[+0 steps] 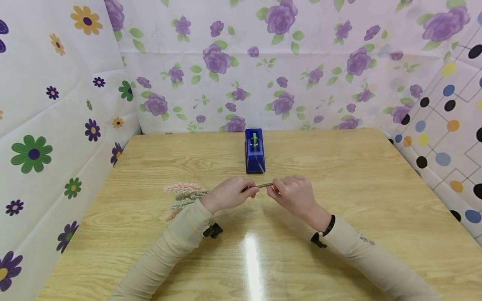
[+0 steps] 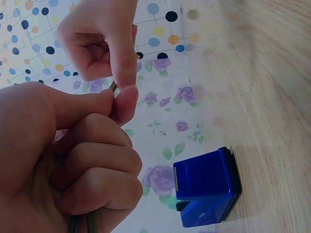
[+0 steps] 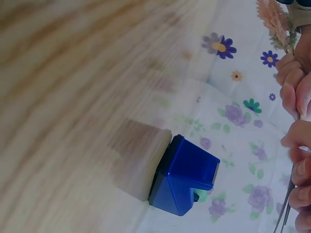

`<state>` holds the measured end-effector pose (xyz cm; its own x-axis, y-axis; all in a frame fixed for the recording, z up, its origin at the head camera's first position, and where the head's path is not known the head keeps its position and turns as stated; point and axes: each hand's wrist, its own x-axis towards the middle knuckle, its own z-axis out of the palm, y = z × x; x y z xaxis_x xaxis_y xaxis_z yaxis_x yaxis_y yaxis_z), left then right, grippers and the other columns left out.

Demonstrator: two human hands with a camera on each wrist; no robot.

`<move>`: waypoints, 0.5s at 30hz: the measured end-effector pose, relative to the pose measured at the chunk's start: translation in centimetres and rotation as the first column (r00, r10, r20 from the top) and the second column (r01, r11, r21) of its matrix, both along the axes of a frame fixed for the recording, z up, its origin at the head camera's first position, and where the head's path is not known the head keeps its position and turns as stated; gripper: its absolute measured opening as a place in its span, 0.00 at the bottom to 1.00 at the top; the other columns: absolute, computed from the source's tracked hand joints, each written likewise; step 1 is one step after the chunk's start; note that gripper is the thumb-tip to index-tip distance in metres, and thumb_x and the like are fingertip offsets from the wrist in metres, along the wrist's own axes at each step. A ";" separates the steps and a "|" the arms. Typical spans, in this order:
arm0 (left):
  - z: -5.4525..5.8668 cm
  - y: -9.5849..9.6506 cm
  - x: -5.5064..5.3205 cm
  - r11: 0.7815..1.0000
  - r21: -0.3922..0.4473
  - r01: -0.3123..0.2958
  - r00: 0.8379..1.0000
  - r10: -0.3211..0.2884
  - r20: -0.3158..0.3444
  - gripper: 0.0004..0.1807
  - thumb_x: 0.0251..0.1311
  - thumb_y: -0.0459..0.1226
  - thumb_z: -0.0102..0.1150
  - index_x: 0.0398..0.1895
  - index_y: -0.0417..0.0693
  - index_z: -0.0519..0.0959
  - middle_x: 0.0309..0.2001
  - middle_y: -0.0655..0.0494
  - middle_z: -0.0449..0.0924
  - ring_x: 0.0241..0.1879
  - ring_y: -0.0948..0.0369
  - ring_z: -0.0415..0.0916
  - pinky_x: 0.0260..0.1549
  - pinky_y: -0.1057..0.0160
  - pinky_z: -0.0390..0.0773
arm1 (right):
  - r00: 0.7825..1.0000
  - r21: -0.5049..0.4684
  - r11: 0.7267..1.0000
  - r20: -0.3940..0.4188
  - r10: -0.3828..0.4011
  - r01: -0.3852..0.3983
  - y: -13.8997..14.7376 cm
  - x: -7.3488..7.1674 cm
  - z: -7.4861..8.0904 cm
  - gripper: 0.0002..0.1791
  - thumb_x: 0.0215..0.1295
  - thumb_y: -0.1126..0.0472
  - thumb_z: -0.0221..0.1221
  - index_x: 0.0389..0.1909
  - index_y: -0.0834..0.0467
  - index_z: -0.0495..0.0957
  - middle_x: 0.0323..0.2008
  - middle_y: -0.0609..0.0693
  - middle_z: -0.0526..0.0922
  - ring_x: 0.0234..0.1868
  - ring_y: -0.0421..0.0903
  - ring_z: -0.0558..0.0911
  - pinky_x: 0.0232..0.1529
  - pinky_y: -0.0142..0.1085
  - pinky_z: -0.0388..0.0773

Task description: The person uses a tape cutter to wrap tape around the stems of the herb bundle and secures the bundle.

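My left hand (image 1: pixel 229 194) grips the thin stems (image 1: pixel 265 185) of a bunch of pink and grey-green imitation flowers (image 1: pixel 184 194), whose heads stick out to the left behind the wrist. On the other side, my right hand (image 1: pixel 295 196) pinches the same stems, a short gap from the left. In the right wrist view, the bare stem ends (image 3: pixel 287 204) run out past the right fingers, and pink flower heads (image 3: pixel 274 19) show at the top. Just beyond the hands stands a blue tape dispenser (image 1: pixel 255 161), touched by neither hand.
The wooden table (image 1: pixel 331 163) carries the dispenser, which holds a small green-cored tape roll (image 1: pixel 255 139). Flower-printed cloth (image 1: pixel 214 100) rises behind the table. More patterned cloth hangs at the left and, with dots (image 1: pixel 442 159), at the right.
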<state>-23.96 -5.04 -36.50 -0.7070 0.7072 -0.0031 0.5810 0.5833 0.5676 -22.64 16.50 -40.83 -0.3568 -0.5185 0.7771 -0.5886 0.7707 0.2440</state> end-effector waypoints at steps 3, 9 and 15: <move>-0.1 -0.2 0.0 1.000 0.002 0.006 1.000 -0.006 -0.004 0.15 0.73 0.37 0.46 0.32 0.42 0.80 0.27 0.47 0.80 0.17 0.66 0.57 0.22 0.71 0.59 | 0.998 0.030 0.999 0.066 0.014 -0.016 0.1 0.1 0.5 0.20 0.47 0.58 0.70 0.11 0.52 0.66 0.06 0.41 0.63 0.09 0.36 0.59 0.15 0.28 0.54; -0.7 -0.8 -0.3 0.999 0.012 0.034 0.999 -0.034 -0.028 0.13 0.72 0.38 0.49 0.30 0.44 0.80 0.21 0.58 0.71 0.18 0.67 0.58 0.23 0.71 0.60 | 0.807 -0.169 0.983 0.569 0.160 -0.076 1.3 0.5 3.1 0.21 0.55 0.57 0.69 0.16 0.53 0.65 0.14 0.42 0.61 0.18 0.36 0.57 0.29 0.31 0.57; -1.1 -1.2 -0.7 0.999 0.011 0.047 0.995 -0.046 -0.084 0.13 0.71 0.39 0.51 0.32 0.43 0.81 0.21 0.58 0.71 0.20 0.68 0.59 0.25 0.70 0.61 | 0.387 -0.261 0.961 0.898 0.208 0.087 2.0 -0.8 3.8 0.25 0.78 0.48 0.42 0.36 0.57 0.84 0.36 0.53 0.85 0.38 0.49 0.79 0.42 0.43 0.75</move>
